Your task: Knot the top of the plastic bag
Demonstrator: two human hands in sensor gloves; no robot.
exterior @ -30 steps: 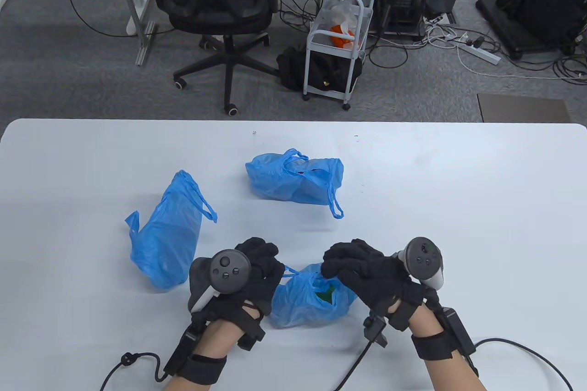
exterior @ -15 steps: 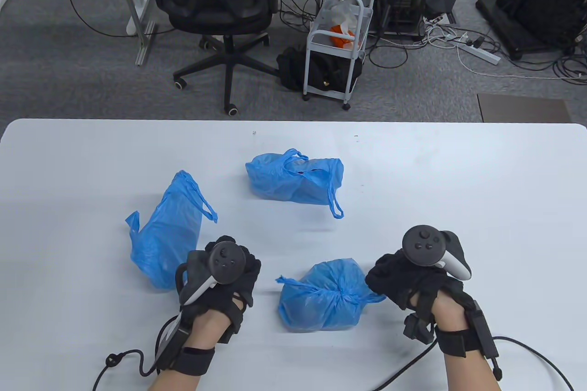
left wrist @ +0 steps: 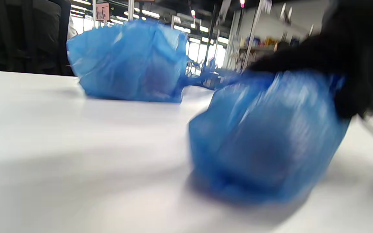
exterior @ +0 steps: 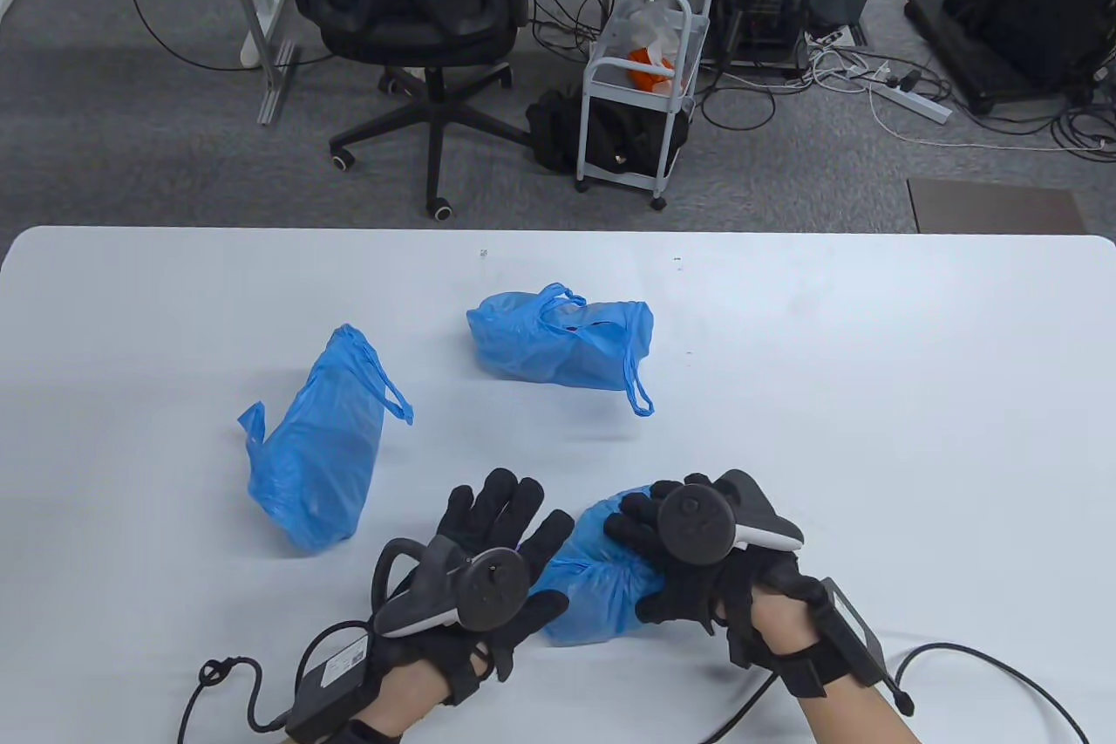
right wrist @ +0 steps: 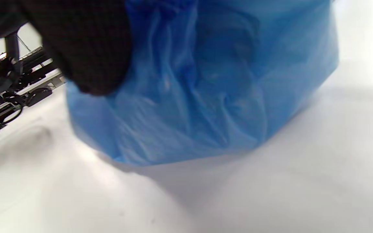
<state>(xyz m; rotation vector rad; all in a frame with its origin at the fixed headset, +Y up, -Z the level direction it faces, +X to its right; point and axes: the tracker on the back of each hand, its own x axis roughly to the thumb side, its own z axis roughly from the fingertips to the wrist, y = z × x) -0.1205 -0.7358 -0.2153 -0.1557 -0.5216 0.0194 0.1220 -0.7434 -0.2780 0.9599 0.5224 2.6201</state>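
The near blue plastic bag [exterior: 593,591] sits on the white table [exterior: 872,395] at the front middle, bunched closed. My right hand [exterior: 635,563] lies over its top and right side and grips it, fingers on top and thumb on the near side. My left hand [exterior: 542,550] is open with fingers spread, against the bag's left side. The knot is hidden under the hands. The left wrist view shows the bag [left wrist: 264,139], blurred, with a dark glove on its top. The right wrist view shows it [right wrist: 206,81] close up, with a gloved finger [right wrist: 86,42] on it.
Two more blue bags lie on the table: one at the left [exterior: 318,439] and one in the middle [exterior: 562,338], with loose handles. That middle bag also shows in the left wrist view [left wrist: 128,61]. Glove cables trail at the front edge.
Half a second ago the hands were apart, each pulling an end of the bag's tied top. Both have let go and come back in: the right grips the bag, the left has opened.
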